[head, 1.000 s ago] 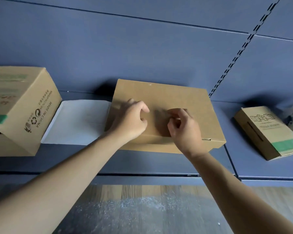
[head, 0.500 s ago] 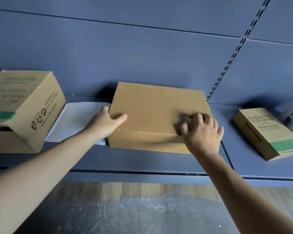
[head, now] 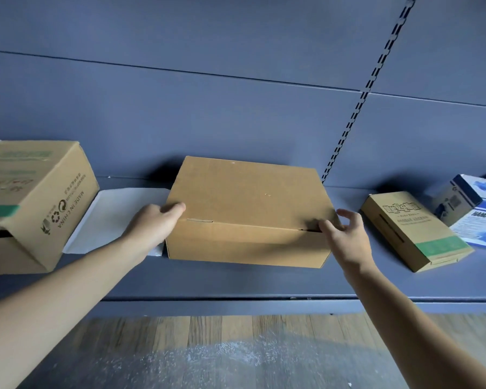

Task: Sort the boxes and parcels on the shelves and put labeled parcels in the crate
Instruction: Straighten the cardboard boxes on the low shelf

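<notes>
Half a second before, the right hand [head: 345, 234] had lain flat on the lid of the plain brown box [head: 250, 211]. It had since slid off to the box's near right corner, and the head view had dropped a little, so a blue and white box [head: 472, 214] showed at the far right. The left hand [head: 152, 223] had stayed at the left edge, and the box had not shifted on the shelf [head: 236, 284].

The box lay flat in the middle of the shelf, its long axis running left to right along the back panel and its tucked front wall facing near.

It sat between the two hands. The left thumb [head: 177, 207] lay over the lid's left edge; the other left fingers were hidden down the left wall, so a grip could not be told. The right thumb [head: 327, 230] touched the near right corner, while the right fingers [head: 348, 216] were spread and straight just past the right edge, holding nothing.

A white flat parcel [head: 118, 217] lay just left of the box, with a large carton [head: 34, 197] farther left. A small green-banded box [head: 413, 228] lay well apart on the right.
</notes>
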`<state>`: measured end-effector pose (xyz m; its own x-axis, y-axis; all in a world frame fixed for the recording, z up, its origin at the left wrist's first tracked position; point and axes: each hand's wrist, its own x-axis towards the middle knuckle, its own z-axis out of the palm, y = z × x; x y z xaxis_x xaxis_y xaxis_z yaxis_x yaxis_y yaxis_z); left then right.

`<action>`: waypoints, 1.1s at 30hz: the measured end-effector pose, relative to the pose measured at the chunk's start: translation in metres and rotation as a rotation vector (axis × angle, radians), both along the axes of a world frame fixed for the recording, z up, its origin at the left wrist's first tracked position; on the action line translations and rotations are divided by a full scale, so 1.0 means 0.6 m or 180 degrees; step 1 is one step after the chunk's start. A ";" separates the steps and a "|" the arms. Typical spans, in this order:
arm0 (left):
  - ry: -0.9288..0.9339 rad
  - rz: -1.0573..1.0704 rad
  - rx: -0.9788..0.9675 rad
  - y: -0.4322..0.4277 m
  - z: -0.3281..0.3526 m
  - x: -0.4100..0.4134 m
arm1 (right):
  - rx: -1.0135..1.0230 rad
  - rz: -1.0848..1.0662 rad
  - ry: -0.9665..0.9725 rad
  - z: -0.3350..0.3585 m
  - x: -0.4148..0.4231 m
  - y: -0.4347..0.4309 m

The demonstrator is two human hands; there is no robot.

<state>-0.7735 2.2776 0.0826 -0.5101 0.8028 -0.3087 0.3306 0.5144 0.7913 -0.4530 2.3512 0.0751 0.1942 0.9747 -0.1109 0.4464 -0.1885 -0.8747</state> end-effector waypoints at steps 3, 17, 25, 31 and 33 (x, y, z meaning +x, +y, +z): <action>-0.0256 0.0262 0.0256 0.006 0.024 -0.004 | 0.0153 -0.0029 0.0660 0.013 0.004 0.003; -0.0014 0.0738 0.1023 0.033 0.079 0.010 | 0.1286 0.1325 -0.0215 0.023 -0.009 -0.008; 0.1912 -0.0932 0.0477 0.014 0.066 0.015 | 0.1603 0.0751 -0.0441 0.029 -0.024 0.013; 0.4066 -0.1062 0.0217 0.032 0.040 0.005 | 0.1532 0.0700 -0.0383 0.028 -0.030 0.015; 0.4428 -0.1290 0.0322 0.039 0.029 0.013 | 0.1551 0.0655 -0.0302 0.027 -0.030 0.017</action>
<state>-0.7655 2.3012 0.1002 -0.0812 0.9497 0.3025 0.9522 0.1635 -0.2580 -0.4711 2.3612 0.0914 -0.0193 0.9277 0.3727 0.5128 0.3292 -0.7929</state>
